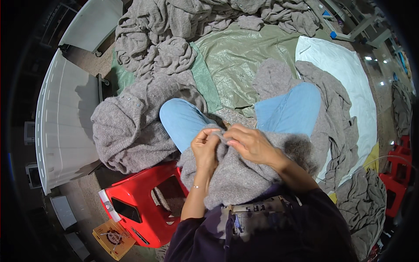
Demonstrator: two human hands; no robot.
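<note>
Grey fuzzy garment (244, 174) bunched in the lap at lower centre of the frame, draped over both knees in light blue trousers (183, 120). Top edge pinched at mid-frame by both hands: left hand (206, 146) with fingers curled narrow on a fold of the fabric, thumb and forefinger pressed together on it; right hand (248, 144) just beside, fingertips closed on the same edge, nearly touching the left. Thin bracelet (197, 187) on the left wrist. Red plastic stool (146, 205) at lower left, partly under the garment. Second grey knitted piece (131, 122) spread at centre left, touching the left knee. Heap of more grey garments (174, 26) along the top of the frame, resting on a green tarp (235, 56). White sheet (345, 70) at upper right. Small yellow box (114, 238) on the floor at lower left, near the stool.
</note>
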